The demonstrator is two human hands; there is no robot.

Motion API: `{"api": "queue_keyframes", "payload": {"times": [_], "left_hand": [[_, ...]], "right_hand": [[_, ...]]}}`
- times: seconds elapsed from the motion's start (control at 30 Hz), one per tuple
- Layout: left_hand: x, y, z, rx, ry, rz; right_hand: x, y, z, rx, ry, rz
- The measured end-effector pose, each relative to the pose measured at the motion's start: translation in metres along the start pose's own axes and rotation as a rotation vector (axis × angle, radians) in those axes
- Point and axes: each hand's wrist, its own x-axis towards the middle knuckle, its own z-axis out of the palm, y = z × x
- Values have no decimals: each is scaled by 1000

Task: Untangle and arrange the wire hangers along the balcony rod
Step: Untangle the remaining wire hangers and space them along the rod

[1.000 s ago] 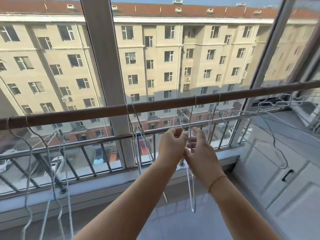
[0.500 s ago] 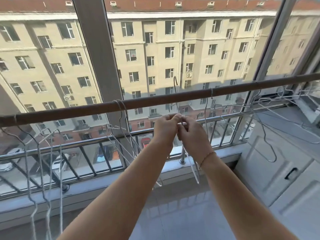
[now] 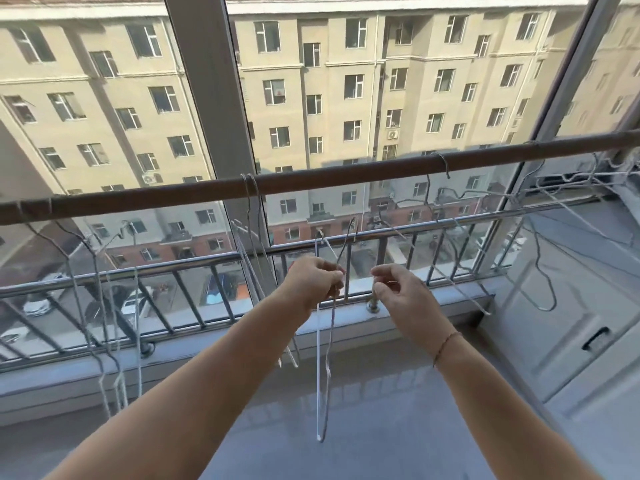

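Our hands have drawn apart since half a second ago, when they were pressed together just under the rod, and both now sit lower, in front of the railing. Our left hand is curled closed around the upper part of a white wire hanger, whose thin loop dangles straight down below the fist, off the rod, with its hook end poking up above the knuckles. Our right hand is just beside it, not touching, with thumb and forefinger pinched close; we cannot tell whether they hold a strand of wire. The brown balcony rod runs across above both hands. Two hangers hook over it left of centre and hang close together, a tangled bunch droops from its far left end, and more hangers are hooked along the right stretch, some tilted and overlapping near the white cabinet.
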Motion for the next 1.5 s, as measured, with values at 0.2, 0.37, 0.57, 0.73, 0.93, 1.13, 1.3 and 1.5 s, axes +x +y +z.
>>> {"api": "queue_keyframes", "payload": {"times": [0.2, 0.37, 0.57, 0.73, 0.93, 1.13, 1.3, 1.5], "left_hand": [[-12, -7, -17, 190, -31, 31], [-22, -6, -18, 233, -96, 42], [-27, -13, -12, 247, -80, 98], [-31, -12, -3, 280, 132, 289], [-52, 7, 16, 89, 74, 321], [-68, 29, 13, -118, 57, 308], [-68, 39, -8, -181, 107, 293], [-52, 43, -37, -201, 253, 243]], "right_hand": [[5, -2, 3, -150, -56, -144], [8, -1, 2, -340, -161, -212], [-12, -10, -12, -323, -257, -114], [-38, -19, -26, 61, -263, 110], [-61, -51, -38, 491, -288, 224], [-51, -77, -39, 478, -207, 10], [-37, -101, -23, 531, -211, -25], [-10, -125, 10, 551, -218, -23]]}}
